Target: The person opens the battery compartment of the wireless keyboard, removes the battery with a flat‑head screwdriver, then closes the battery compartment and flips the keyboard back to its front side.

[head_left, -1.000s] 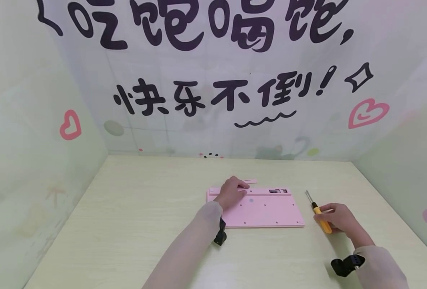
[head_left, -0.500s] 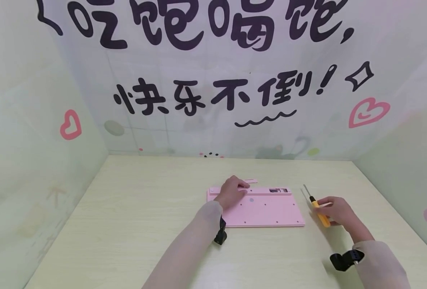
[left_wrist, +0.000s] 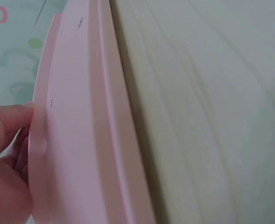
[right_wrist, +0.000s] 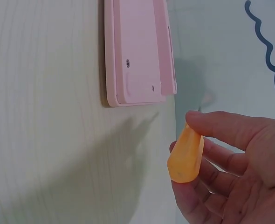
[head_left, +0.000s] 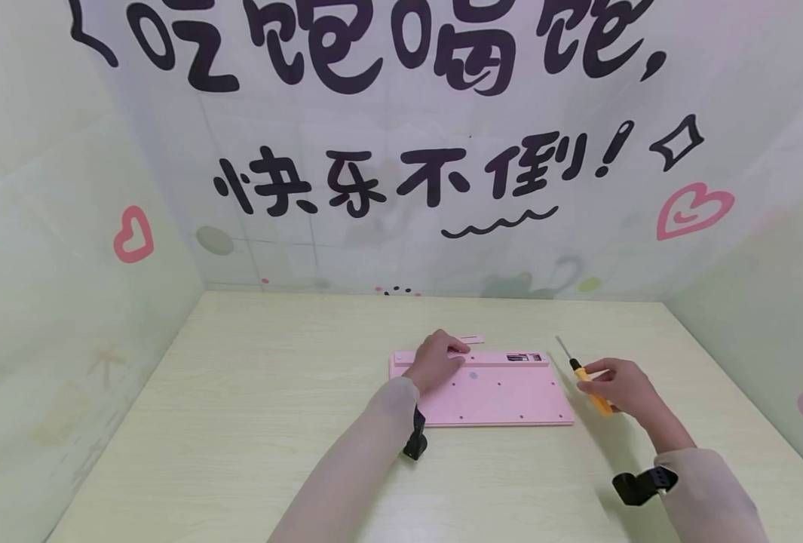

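A pink keyboard [head_left: 503,400] lies underside up on the table, with small screw holes across its back. On its raised far bar, toward the right end, an uncovered battery compartment [head_left: 525,357] shows metal contacts. My left hand [head_left: 435,363] grips that bar left of its middle; in the left wrist view the thumb [left_wrist: 16,114] lies at its edge and the fingers curl behind. Off the keyboard's right side, my right hand [head_left: 623,388] holds a screwdriver [right_wrist: 186,156] by its yellow handle. Its metal shaft points away, up and left, toward the keyboard's far right corner.
A slim pink cover [head_left: 471,339] with a slot lies just behind the keyboard, partly hidden by my left hand. The pale wooden table [head_left: 238,392] ends at a printed back wall [head_left: 347,256], with side walls left and right. Black cameras sit on both wrists.
My right hand has moved the screwdriver left and farther away, closer to the keyboard's far right corner. My left hand and the keyboard stay put.
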{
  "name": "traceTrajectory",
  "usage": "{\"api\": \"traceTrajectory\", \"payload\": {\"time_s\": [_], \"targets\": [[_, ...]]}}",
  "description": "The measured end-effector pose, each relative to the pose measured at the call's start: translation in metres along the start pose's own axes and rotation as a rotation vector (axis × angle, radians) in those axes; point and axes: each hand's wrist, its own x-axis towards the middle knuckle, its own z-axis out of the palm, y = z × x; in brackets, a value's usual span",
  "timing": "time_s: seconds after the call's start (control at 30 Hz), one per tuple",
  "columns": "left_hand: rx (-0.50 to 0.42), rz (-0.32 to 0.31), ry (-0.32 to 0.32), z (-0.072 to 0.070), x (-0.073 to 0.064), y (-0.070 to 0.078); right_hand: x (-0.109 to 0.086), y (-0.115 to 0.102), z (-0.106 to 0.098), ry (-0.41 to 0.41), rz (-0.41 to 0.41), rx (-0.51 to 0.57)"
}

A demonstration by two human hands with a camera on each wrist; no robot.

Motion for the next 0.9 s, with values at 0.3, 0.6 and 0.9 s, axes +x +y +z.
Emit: {"api": "traceTrajectory", "payload": {"time_s": [0.3,0.6,0.9], "targets": [[0.002,0.005,0.006,-0.0005,-0.0010,0.0001,0.0036,0.0031,0.0046,0.040,-0.081,-0.039],[-0.008,-0.003,0.004,-0.0010,-0.0020,0.0018,0.0036,0.0027,0.0071,0.070,-0.153,-0.036],[-0.005,-0.007,0.002,-0.0021,-0.0038,0.0036,0.0036,0.0006,0.0092,0.146,-0.233,-0.078]]}}
